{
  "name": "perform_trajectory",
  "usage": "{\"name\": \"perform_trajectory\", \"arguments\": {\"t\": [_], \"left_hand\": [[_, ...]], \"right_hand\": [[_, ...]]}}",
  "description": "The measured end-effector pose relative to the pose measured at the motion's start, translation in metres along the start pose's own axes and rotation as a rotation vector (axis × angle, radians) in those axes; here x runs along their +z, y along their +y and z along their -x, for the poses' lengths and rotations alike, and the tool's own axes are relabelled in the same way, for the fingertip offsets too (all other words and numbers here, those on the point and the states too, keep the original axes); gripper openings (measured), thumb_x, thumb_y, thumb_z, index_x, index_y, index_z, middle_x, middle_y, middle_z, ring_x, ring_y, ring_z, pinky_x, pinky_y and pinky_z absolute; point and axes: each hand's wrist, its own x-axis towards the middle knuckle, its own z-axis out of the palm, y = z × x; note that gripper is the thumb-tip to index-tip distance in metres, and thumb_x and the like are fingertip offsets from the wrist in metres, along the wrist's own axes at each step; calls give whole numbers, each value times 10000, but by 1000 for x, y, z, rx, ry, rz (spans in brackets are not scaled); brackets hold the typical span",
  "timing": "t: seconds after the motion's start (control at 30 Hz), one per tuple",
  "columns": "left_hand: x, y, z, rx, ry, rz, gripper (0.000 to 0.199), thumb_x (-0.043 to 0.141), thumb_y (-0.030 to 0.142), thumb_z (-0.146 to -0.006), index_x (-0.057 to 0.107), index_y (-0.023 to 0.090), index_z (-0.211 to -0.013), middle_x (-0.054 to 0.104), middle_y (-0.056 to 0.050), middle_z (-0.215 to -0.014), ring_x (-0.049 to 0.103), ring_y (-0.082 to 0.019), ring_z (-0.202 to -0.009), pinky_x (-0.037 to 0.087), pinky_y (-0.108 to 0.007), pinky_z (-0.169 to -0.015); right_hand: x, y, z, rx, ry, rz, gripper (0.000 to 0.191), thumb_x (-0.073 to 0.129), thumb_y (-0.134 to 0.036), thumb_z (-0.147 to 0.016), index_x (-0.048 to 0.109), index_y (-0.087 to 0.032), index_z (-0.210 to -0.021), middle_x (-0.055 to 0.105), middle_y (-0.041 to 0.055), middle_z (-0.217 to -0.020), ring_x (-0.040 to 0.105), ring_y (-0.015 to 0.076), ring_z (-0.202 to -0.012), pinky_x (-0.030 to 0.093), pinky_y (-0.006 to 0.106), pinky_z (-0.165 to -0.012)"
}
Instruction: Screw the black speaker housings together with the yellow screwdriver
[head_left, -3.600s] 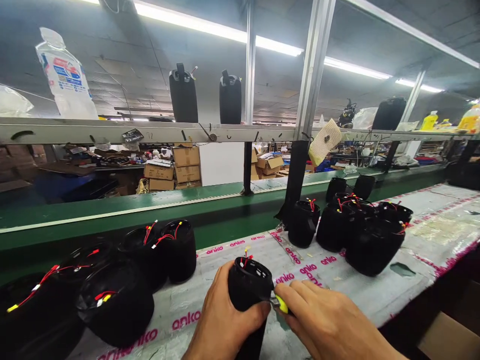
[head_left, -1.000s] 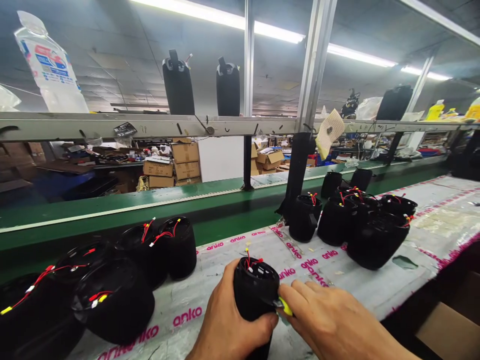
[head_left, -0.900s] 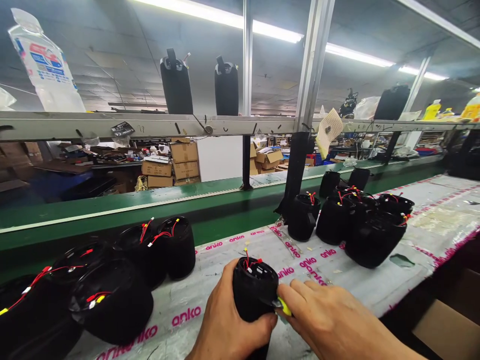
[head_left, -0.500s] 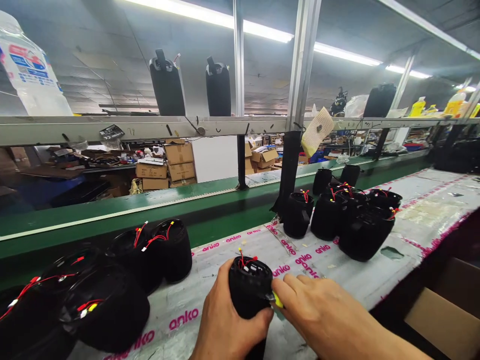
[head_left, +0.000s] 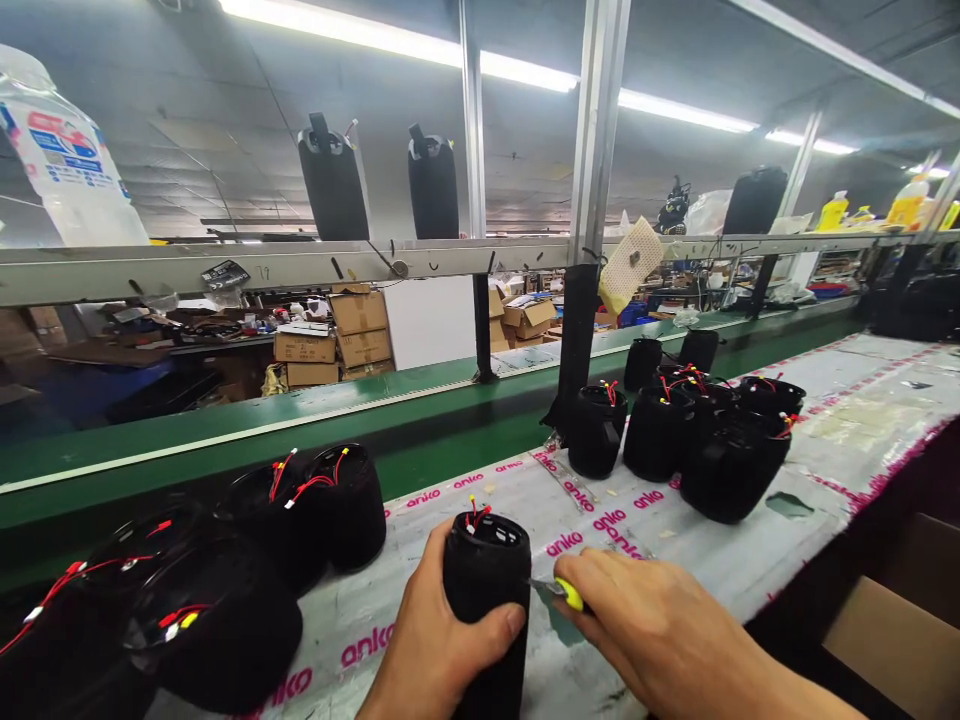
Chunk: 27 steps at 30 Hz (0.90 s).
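My left hand [head_left: 446, 635] wraps round a black cylindrical speaker housing [head_left: 486, 600] with an open top, from which red wires with small connectors [head_left: 475, 516] stick up. The thumb presses on its near side. My right hand [head_left: 637, 620] is closed round a yellow-handled utility knife [head_left: 571, 594]. Its grey blade [head_left: 541, 586] points left, with the tip at or very near the housing's right side; whether it touches I cannot tell.
Several black housings with red wires [head_left: 214, 620] stand at the left, and more [head_left: 735, 465] at the right on the plastic-covered bench [head_left: 450, 520]. Behind runs a green conveyor [head_left: 450, 440]. A metal shelf [head_left: 300, 258] carries a bottle [head_left: 71, 160]. A cardboard box [head_left: 892, 640] lies at lower right.
The knife has drawn back a little from the housing's upper rim, and more of its blade shows. My left hand has shifted slightly left with the housing, which stands more upright.
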Motion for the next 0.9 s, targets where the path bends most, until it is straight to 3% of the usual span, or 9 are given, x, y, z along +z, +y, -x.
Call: {"name": "perform_trajectory", "arguments": {"t": [0.3,0.57,0.73,0.9], "left_hand": [[-3,-3,-1,12,-41,0,668,771,463,-686,520,210,-1251,709,-64,-1138,649,-291,-1044,454,-399,-929],[-3,-2,-1,-16,-28,-16,675,761,425,-708,493,211,-1290,701,-74,-1190,656,-297,-1086,447,-417,-966],[-7,4,-4,9,-119,-10,600,766,399,-727,539,222,-1254,703,-51,-1150,647,-290,-1081,473,-389,-946],[-18,9,-5,-89,-246,-52,502,786,340,-708,635,203,-1167,728,-39,-1082,658,-286,-1026,501,-363,-896]], "right_hand": [[5,1,-2,-7,-64,44,164,481,-74,-939,464,-237,-943,593,-20,-757,603,188,-601,358,321,-533],[3,-9,2,155,-88,-100,155,527,-201,-1003,434,-254,-891,617,-73,-686,589,134,-494,323,297,-454],[2,-3,-3,63,-36,-1,86,494,-169,-993,464,-241,-957,623,-31,-761,636,172,-611,350,306,-531],[-14,8,-4,-47,-36,109,222,549,-51,-859,488,-237,-964,578,-22,-781,564,183,-641,326,323,-570]]}}
